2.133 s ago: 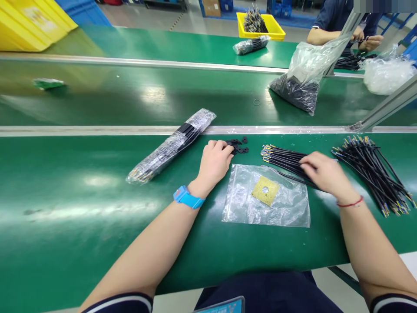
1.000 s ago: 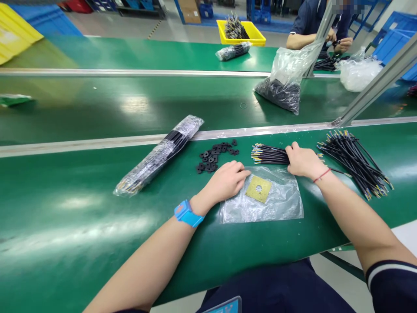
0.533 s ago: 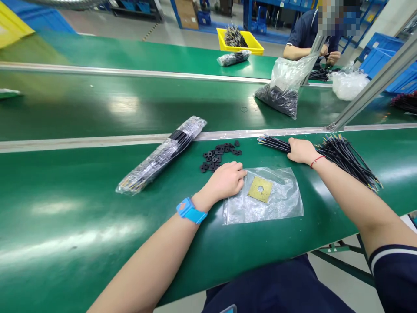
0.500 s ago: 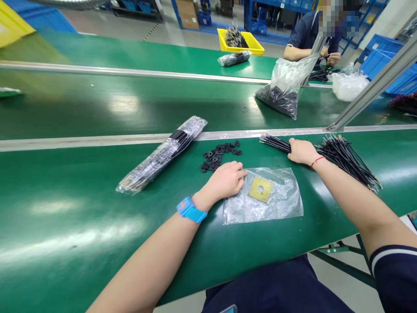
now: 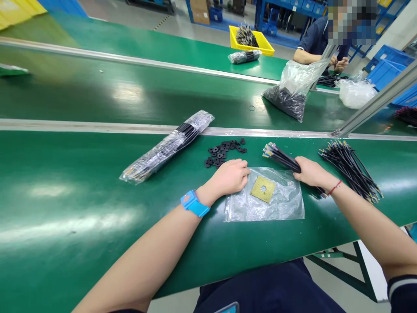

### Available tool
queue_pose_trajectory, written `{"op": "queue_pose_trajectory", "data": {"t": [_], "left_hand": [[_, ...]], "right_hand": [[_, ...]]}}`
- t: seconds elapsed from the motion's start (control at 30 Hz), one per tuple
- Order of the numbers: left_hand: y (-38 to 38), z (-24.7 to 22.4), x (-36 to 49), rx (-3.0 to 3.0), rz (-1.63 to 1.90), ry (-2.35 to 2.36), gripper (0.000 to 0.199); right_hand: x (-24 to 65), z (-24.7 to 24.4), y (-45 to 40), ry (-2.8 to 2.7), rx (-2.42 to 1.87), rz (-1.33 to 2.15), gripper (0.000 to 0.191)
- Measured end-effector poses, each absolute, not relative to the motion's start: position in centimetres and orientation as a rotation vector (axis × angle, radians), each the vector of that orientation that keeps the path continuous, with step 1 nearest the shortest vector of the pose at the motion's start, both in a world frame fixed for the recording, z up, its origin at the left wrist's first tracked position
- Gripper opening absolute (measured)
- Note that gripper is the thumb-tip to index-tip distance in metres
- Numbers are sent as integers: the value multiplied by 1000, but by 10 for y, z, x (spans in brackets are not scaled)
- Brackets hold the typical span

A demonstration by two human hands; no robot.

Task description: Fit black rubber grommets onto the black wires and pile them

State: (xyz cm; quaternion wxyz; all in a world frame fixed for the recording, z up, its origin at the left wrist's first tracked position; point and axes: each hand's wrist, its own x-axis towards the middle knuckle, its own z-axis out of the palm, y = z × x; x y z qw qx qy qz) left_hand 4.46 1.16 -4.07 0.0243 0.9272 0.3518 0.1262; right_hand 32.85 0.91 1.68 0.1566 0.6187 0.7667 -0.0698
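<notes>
My right hand [image 5: 311,173] is closed round a bundle of black cables [image 5: 282,157]. Their bare, coloured ends fan out at the upper left, and the other ends show below my wrist. A flat clear plastic bag [image 5: 283,204] lies in front of me, with a square brass-coloured plate [image 5: 257,194] with a hole in its middle on it. My left hand [image 5: 230,177] has its fingers curled at the bag's upper left corner and seems to pinch it; the fingertips are partly hidden. Small black square pieces with holes [image 5: 221,152] lie scattered just beyond that hand.
More loose black cables [image 5: 350,169] lie at the right. A plastic-wrapped cable bundle [image 5: 167,148] lies at the left. Beyond the metal rail [image 5: 130,128] stands a clear bag of dark parts [image 5: 288,98], near a slanted metal post [image 5: 374,102]. A co-worker [image 5: 312,43] sits opposite.
My right hand has lifted the cable bundle off and drawn it away from the loose cables, towards me and the bag. My left hand stays at the bag's corner. The view has shifted slightly.
</notes>
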Motion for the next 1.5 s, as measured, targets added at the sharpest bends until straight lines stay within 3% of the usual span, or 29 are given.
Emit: {"op": "queue_pose_trajectory", "data": {"t": [0.17, 0.7, 1.03, 1.33, 1.5], "left_hand": [[11, -39, 46, 2859, 347, 1103, 32], [10, -35, 46, 2838, 313, 1130, 33], [11, -33, 44, 2897, 277, 1193, 29], [17, -35, 38, 2892, 277, 1279, 28], [17, -38, 36, 2792, 388, 1348, 29]], "right_hand": [[314, 11, -6, 2266, 1657, 3, 19], [317, 8, 5, 2261, 1605, 87, 22], [314, 3, 29, 2243, 1779, 209, 23], [328, 2, 15, 2447, 1629, 100, 22], [341, 3, 21, 2613, 1671, 34, 44]]}}
